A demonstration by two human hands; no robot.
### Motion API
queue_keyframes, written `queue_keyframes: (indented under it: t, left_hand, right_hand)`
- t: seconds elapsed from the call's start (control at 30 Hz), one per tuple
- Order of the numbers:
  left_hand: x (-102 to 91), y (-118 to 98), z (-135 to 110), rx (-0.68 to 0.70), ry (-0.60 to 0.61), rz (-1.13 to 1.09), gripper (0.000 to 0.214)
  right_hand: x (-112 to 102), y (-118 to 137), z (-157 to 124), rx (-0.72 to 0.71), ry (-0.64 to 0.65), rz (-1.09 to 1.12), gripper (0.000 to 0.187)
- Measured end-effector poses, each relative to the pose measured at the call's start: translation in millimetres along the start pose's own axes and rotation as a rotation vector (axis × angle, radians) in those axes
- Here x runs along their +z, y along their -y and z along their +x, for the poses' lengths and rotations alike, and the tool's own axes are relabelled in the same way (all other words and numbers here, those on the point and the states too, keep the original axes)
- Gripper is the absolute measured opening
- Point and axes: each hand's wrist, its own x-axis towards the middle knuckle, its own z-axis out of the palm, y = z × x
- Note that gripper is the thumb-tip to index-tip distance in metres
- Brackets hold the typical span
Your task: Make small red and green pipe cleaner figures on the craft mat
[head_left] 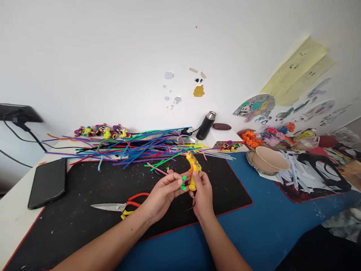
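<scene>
My left hand (pixel 169 188) pinches a small bent piece of green pipe cleaner (pixel 183 183) between thumb and fingers. Wrapped around the handle of a yellow hot glue gun (pixel 194 171) with an orange trigger is my right hand (pixel 203 190). The gun points up and away from me, close beside the green piece, and a dark cord hangs below its handle. Just beyond my left hand lies a small pink coil (pixel 170 171) on the black mat (pixel 222 192). Scissors with red handles (pixel 121 206) rest left of my left wrist, partly over something yellow.
Many loose coloured pipe cleaners (pixel 146 145) spread along the back of the table. Several small figures (pixel 107 131) stand by the wall. A black tablet (pixel 47 183) lies at left. A black bottle (pixel 206 126), a beige bowl (pixel 272 158) and paper strips (pixel 296 169) are at right.
</scene>
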Motion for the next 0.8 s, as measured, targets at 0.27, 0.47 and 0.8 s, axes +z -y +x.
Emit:
queue_keyframes:
  t: [0.27, 0.47, 0.8]
  left_hand:
    - [16.0, -10, -12, -0.009, 0.071, 0.135, 0.023]
    - [12.1, -16, -9, -0.037, 0.083, 0.203, 0.025]
    - [-16.5, -57, 10, 0.071, -0.163, 0.329, 0.036]
  right_hand:
    - [6, 14, -4, 0.321, 0.038, 0.278, 0.055]
    - [3, 14, -2, 0.288, 0.070, 0.262, 0.050]
    - [-13, 35, -1, 0.063, 0.268, -0.008, 0.043]
